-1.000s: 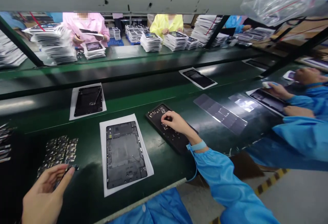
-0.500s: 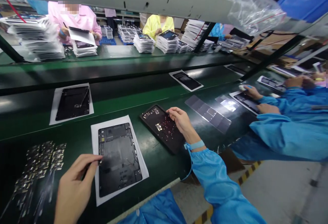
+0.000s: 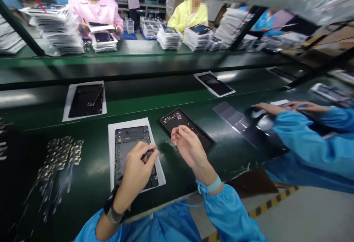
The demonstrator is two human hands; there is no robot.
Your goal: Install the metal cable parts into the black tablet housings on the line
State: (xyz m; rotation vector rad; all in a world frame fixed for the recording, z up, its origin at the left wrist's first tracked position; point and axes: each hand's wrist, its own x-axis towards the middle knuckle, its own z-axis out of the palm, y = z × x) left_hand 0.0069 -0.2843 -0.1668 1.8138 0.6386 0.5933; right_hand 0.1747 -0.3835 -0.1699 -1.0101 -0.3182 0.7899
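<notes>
My left hand [image 3: 136,166] is above a black tablet housing [image 3: 128,137], its thumb and forefinger pinched on a small dark piece [image 3: 149,153] too hidden to name. The housing lies open side up on a white sheet [image 3: 112,149], partly covered by that hand. My right hand [image 3: 190,148] is over the near side of a dark tray [image 3: 203,133], fingertips pressed together; what they hold, if anything, is too small to make out. Little metal parts [image 3: 177,116] and tiny specks lie in the tray. The two hands are close but apart.
Rows of small circuit boards [image 3: 62,151] with trailing strips lie at left. Other housings [image 3: 87,100] on sheets lie along the far lane. Clear film [image 3: 235,120] is on the right, near a co-worker's blue sleeves [image 3: 301,133]. Stacks of sheets [image 3: 55,28] stand behind.
My left hand has moved right, from the housing's left edge to over its right side. The right hand has drawn back from the tray's far edge towards me. The view has shifted.
</notes>
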